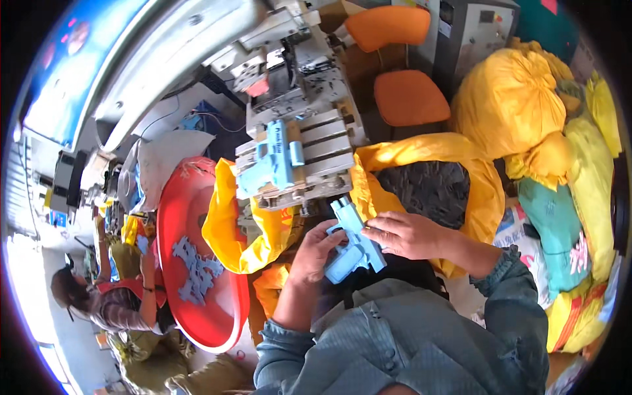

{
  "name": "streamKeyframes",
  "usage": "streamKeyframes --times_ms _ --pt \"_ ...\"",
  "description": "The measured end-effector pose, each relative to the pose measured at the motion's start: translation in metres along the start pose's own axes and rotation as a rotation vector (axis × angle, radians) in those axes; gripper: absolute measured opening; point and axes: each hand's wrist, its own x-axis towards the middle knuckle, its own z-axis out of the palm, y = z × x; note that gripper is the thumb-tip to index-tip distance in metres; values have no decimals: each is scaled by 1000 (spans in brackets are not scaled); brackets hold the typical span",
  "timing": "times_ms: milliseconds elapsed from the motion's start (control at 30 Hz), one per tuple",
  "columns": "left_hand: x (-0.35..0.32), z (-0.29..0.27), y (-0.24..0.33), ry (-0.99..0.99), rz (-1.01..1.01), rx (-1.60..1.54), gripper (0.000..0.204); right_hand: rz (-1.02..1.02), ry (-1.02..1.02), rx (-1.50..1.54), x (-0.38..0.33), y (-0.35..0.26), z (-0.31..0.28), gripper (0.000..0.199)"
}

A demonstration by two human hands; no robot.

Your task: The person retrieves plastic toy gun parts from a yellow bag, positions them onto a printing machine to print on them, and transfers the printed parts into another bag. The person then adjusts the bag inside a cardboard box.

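Both my hands hold a light blue plastic toy-gun part (351, 238) in front of my chest. My left hand (315, 253) grips its lower end from the left. My right hand (407, 234) lies over its right side, fingers pointing left. A second light blue gun part (271, 160) sits clamped on the slotted metal table of a machine (315, 139) just above my hands. Behind my right hand an open yellow sack (429, 185) holds several dark grey parts.
A red basin (189, 227) to the left holds several blue parts. Another yellow bag (230, 230) hangs beside it. An orange chair (403, 66) stands behind the machine. Full yellow and green sacks (559, 151) pile at the right. Another person (105, 303) sits at lower left.
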Motion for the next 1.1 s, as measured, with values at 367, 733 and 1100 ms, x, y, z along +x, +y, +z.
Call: streamKeyframes --times_ms 367,733,1100 --pt "-18 -57 121 808 1020 826 23 118 249 36 148 45 -23 43" --pt "27 -92 137 1001 1241 1384 18 490 625 768 97 58 -26 38" --pt "-125 -180 -36 1308 900 489 34 223 25 -90 181 60 3 39"
